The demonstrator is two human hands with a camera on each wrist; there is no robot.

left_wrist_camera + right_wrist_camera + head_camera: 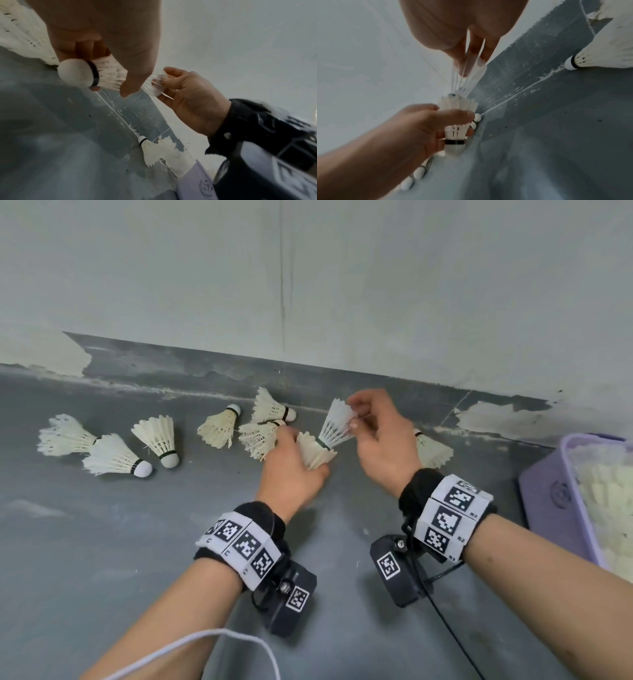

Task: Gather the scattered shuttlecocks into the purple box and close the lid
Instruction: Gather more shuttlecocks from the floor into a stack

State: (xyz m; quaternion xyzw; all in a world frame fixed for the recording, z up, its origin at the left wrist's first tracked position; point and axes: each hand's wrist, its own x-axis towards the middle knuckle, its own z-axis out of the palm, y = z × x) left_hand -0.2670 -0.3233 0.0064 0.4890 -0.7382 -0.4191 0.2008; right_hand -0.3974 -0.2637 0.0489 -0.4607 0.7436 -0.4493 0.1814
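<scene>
My left hand (296,457) grips a white shuttlecock (315,454) round its skirt, cork end (77,74) toward the wrist. My right hand (356,417) pinches the feather tips of a second shuttlecock (337,422), whose cork end sits in the open skirt of the first. Several more shuttlecocks lie on the grey floor to the left (116,457), and one lies behind my right hand (433,450). The purple box (567,450) stands open at the far right with several shuttlecocks inside.
A pale wall (308,285) with flaking paint rises just behind the shuttlecocks. A purple panel (555,494) with a round emblem lies against the box's left side. A white cord (219,635) and a black cable (455,642) trail near my forearms.
</scene>
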